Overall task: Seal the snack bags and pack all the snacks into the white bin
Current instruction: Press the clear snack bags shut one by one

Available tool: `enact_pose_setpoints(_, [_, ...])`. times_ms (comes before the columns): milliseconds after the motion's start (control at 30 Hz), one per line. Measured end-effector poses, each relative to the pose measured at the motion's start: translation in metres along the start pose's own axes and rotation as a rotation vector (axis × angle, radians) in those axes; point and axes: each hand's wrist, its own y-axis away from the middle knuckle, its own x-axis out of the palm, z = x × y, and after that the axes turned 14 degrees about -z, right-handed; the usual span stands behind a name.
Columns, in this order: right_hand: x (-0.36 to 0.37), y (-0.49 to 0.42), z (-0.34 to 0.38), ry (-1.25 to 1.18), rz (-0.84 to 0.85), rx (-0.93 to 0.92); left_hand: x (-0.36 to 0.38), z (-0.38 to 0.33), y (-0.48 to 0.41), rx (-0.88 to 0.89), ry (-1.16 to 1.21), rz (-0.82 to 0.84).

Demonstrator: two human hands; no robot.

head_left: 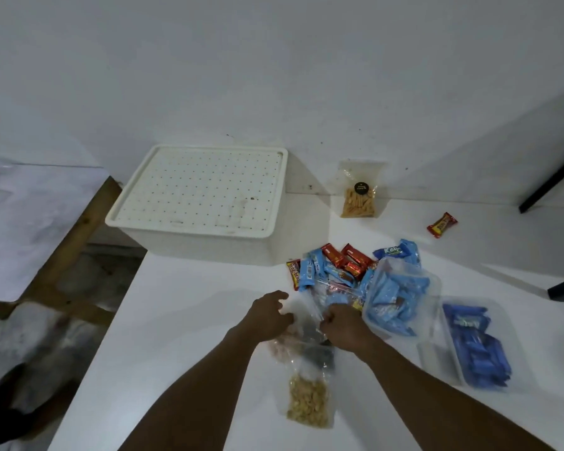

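My left grip (271, 315) and right grip (342, 327) were both curled, each pinching the mouth of a crumpled clear plastic snack bag (293, 345) with pale contents and a dark label, lying on the white worktop (183, 336). Just nearer me lay a clear pouch of yellow nuts (308, 405); I could not tell whether the 2 touched. Beyond my knuckles sat a heap of light-blue and red wrapped snacks (336, 265). The rectangular white plastic bin (202, 190) stood farther back, its perforated lid on. I judged the seal might fail: the film was bunched, so a crease could leave a gap and spill later.
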Motion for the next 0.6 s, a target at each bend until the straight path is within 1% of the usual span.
enact_pose_setpoints(33, [-0.004,0.001,0.009,-0.049,0.022,-0.015,-0.005,0.0,-0.001,0.001,0.034,-0.034])
enact_pose_setpoints(100, [-0.02,0.003,0.031,-0.142,0.075,-0.075,-0.023,-0.004,-0.005,-0.021,0.187,-0.061])
enact_pose_setpoints(200, [-0.058,0.002,0.069,-0.22,0.112,-0.184,-0.063,-0.017,-0.012,-0.007,0.518,0.016])
enact_pose_setpoints(267, [-0.087,0.002,0.095,-0.222,0.121,-0.24,-0.092,-0.026,-0.016,0.049,0.64,0.004])
enact_pose_setpoints(400, [-0.138,0.003,0.135,-0.305,0.001,-0.284,-0.141,-0.053,-0.021,0.129,0.703,-0.016])
enact_pose_setpoints(533, [-0.162,0.006,0.155,-0.483,-0.141,-0.281,-0.168,-0.083,-0.024,0.189,0.962,0.037])
enact_pose_setpoints(600, [-0.163,0.009,0.156,-0.563,-0.16,-0.246,-0.175,-0.095,-0.026,0.194,1.044,0.062])
